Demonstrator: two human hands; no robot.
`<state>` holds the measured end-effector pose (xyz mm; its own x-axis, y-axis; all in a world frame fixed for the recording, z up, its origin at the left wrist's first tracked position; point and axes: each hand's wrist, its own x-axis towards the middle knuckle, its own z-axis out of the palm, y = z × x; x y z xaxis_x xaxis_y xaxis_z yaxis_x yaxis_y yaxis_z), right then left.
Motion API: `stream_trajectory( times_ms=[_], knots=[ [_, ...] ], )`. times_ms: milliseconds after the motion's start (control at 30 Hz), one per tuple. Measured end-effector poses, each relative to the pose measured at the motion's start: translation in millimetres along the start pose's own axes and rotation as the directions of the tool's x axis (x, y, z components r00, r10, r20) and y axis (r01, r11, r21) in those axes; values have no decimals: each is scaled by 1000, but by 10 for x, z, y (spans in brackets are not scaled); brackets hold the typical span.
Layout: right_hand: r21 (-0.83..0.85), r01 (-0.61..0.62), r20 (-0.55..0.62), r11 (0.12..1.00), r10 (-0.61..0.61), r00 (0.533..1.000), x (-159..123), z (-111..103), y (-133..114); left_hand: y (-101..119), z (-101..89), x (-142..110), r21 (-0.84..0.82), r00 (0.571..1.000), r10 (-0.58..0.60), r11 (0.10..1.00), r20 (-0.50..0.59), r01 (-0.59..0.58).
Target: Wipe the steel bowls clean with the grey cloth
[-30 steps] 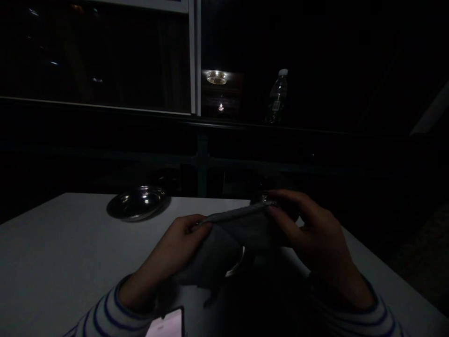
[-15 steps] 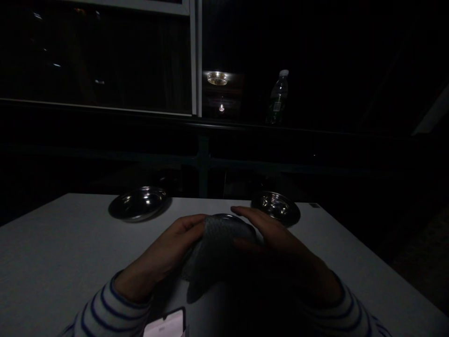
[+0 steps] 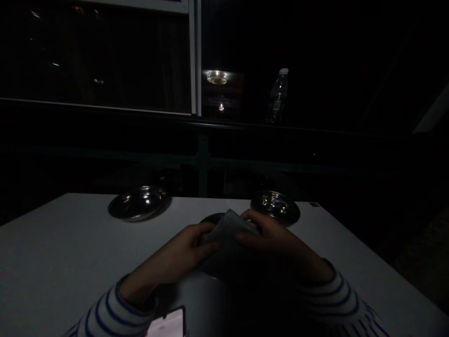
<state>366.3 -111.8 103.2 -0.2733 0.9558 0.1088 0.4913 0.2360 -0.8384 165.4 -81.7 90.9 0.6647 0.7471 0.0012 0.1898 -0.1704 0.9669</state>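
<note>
A grey-green cloth (image 3: 229,236) is bunched up between my two hands, its top corner raised to a peak. My left hand (image 3: 191,245) is closed on the cloth's left side, thumb in front. From the right, my right hand (image 3: 268,234) pinches the cloth with its thumb in front and fingers behind. Under and behind the cloth shows the rim of a dark metal bowl (image 3: 212,218), mostly covered. Whether my fingers also touch the bowl is too dark to tell.
On the white table (image 3: 87,252) a shiny metal bowl (image 3: 138,203) stands at the back left and another metal bowl (image 3: 275,206) at the back right. A lit phone (image 3: 168,325) lies at the near edge. Beyond, a plastic bottle (image 3: 278,96) stands on a dark ledge.
My right hand, its fingers apart before, has closed on the cloth. The cloth is now pulled up into a peak, and my left hand has shifted slightly right and down.
</note>
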Motion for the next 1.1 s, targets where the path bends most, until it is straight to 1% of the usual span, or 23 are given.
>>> stream_trajectory(
  times_ms=[67, 100, 200, 267, 300, 367, 400, 467, 500, 533, 567, 600, 633, 667, 733, 800, 867, 933, 967, 1000, 1033, 1067, 1100],
  knots=[
    [15, 52, 44, 999, -53, 998, 24, -5, 22, -10, -24, 5, 77, 1000, 18, 997, -9, -17],
    [-25, 66, 21, 997, -66, 998, 32, -12, 30, -11, -46, 11, 113, 999, 25, 993, -32, -21],
    [-222, 19, -186, 975, -61, 981, 23, -74, 43, -27, -154, 42, 219, 983, 40, 976, -179, 0],
    [-354, -18, -347, 935, -113, 931, -12, -132, 29, -83, -246, 66, 264, 941, 45, 963, -334, 48],
    [-424, -27, -399, 905, -159, 903, -32, -153, 16, -133, -288, 74, 280, 910, 33, 955, -413, 93],
    [-565, -12, -397, 825, -259, 881, -59, -149, -8, -276, -338, 79, 311, 829, 29, 934, -559, 176],
    [-630, 9, -348, 777, -292, 891, -59, -116, -13, -362, -340, 74, 319, 795, 21, 922, -606, 218],
    [-731, 48, -201, 680, -282, 938, -29, 16, 5, -535, -289, 52, 257, 792, -66, 927, -607, 274],
    [-769, 49, -135, 637, -237, 962, -3, 106, 28, -609, -241, 37, 159, 795, -170, 935, -582, 317],
    [-801, 39, -84, 597, -178, 980, 27, 203, 57, -671, -182, 22, 36, 803, -282, 935, -524, 352],
    [-826, 27, -51, 563, -124, 991, 56, 297, 88, -717, -120, 7, -70, 819, -354, 929, -451, 363],
    [-840, 26, -22, 542, -82, 996, 80, 380, 117, -748, -61, -5, -140, 848, -379, 925, -372, 352],
    [-845, 26, -3, 534, -53, 999, 98, 444, 142, -768, -9, -14, -182, 860, -390, 920, -329, 348],
    [-842, 28, 10, 539, -35, 999, 108, 483, 158, -781, 30, -21, -214, 857, -402, 913, -322, 347],
    [-822, -6, -13, 569, -8, 1000, 107, 484, 163, -800, 68, -29, -265, 858, -389, 913, -335, 310],
    [-800, -108, -116, 590, 24, 993, 89, 413, 140, -831, 62, -38, -315, 866, -369, 911, -338, 265],
    [-780, -202, -241, 593, 13, 970, 67, 342, 114, -877, 41, -54, -359, 876, -356, 903, -325, 234],
    [-757, -216, -287, 616, -16, 958, 58, 343, 111, -925, 28, -75, -390, 881, -349, 896, -318, 214],
    [-715, -197, -273, 671, -7, 962, 61, 380, 122, -945, 27, -84, -407, 883, -346, 891, -318, 203],
    [-593, -190, -239, 783, 55, 970, 70, 439, 139, -962, 29, -92, -428, 886, -342, 884, -314, 189],
    [-381, -213, -167, 900, 159, 973, 84, 513, 162, -975, 33, -99, -458, 892, -333, 873, -305, 169],
    [-116, -268, -59, 956, 263, 963, 102, 593, 188, -986, 37, -105, -491, 900, -321, 859, -294, 147],
    [149, -353, 78, 923, 345, 935, 122, 669, 214, -995, 39, -110, -522, 908, -309, 844, -282, 125]
  ],
)
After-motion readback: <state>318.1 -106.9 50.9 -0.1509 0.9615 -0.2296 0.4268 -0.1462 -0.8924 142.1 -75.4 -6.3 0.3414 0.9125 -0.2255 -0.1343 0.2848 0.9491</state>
